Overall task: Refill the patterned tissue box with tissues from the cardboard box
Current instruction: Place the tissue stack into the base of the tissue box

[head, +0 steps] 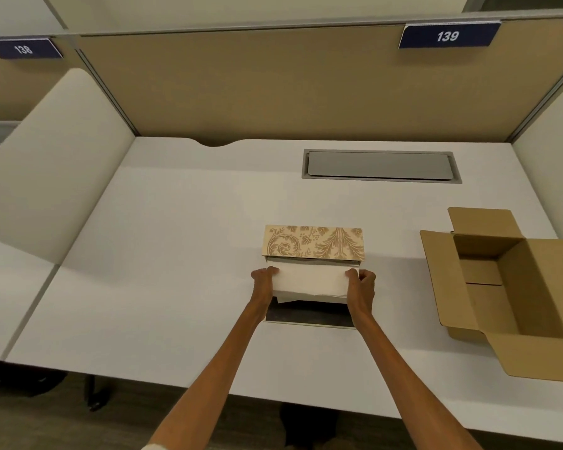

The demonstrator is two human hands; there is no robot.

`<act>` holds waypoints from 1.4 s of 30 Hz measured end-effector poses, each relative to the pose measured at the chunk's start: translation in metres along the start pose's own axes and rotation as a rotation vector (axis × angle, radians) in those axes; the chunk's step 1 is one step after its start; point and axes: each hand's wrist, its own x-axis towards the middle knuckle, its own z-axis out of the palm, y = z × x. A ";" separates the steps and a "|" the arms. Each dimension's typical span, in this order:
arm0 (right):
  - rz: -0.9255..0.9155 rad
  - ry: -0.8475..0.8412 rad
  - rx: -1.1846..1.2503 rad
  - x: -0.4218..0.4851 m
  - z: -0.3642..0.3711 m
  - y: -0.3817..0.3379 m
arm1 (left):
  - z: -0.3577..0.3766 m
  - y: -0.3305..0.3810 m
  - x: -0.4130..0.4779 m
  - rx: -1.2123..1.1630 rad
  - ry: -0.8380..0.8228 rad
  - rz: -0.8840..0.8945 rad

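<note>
The patterned tissue box point(312, 241) lies on the white desk point(176, 254) with its beige floral side up and its near side open. A white stack of tissues point(309, 280) sits at that opening, part inside, part sticking out toward me. My left hand point(264, 280) grips the stack's left end and my right hand point(361, 284) grips its right end. A dark flat panel point(309, 315) lies on the desk just below the stack. The open cardboard box point(501, 287) stands to the right, flaps spread, its visible inside bare.
A grey cable hatch point(381, 165) is set into the desk behind the boxes. Tan partition walls point(273, 86) with number plates 138 and 139 close the back and sides. The desk's front edge runs just below my forearms.
</note>
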 end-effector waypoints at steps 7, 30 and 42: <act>-0.131 -0.048 -0.150 -0.001 -0.004 0.015 | -0.001 -0.008 0.005 0.146 0.007 0.018; -0.863 -0.222 -0.765 -0.014 -0.014 0.049 | -0.005 -0.031 -0.019 0.562 -0.126 0.535; -0.933 -0.111 -0.986 -0.008 -0.015 0.056 | -0.026 -0.045 -0.009 1.104 -0.009 0.703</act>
